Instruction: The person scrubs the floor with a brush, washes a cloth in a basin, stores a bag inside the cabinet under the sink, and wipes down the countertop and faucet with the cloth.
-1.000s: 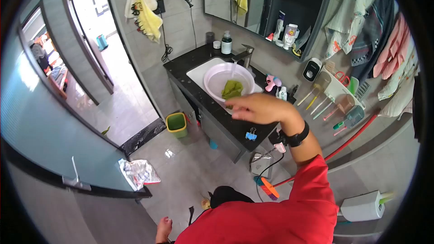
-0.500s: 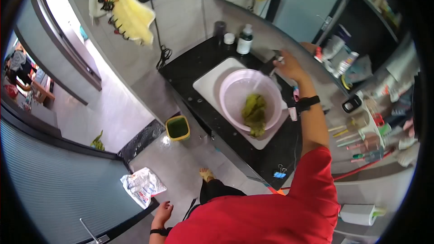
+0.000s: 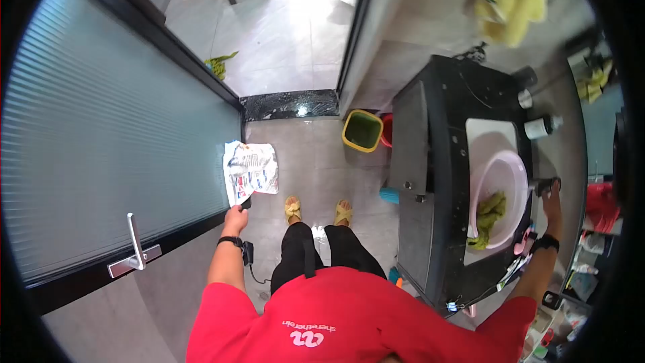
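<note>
My right hand point(image 3: 550, 196) is at the faucet point(image 3: 541, 185) behind the sink, with its fingers curled around the handle. Below it, a pale pink basin point(image 3: 519, 181) sits in the white sink point(image 3: 485, 128). A wet olive-green cloth point(image 3: 492, 214) hangs over the basin's near side. My left hand point(image 3: 234, 219) is low by the glass door's edge, close to the lower end of a crumpled white plastic bag point(image 3: 252, 169). Its fingers are mostly hidden from above, and whether it touches the bag I cannot tell.
A yellow-rimmed bin point(image 3: 363, 131) and a red bucket point(image 3: 387, 130) stand beside the black-topped vanity point(image 3: 480, 84). The ribbed glass door point(image 3: 127, 141) is at left. A dark wet threshold point(image 3: 289, 105) crosses the doorway. A bottle point(image 3: 539, 128) stands behind the sink.
My view has swung left and down, so the sink now lies to the right and both feet show. My right hand stays at the faucet; my left hand appears nearer the bag.
</note>
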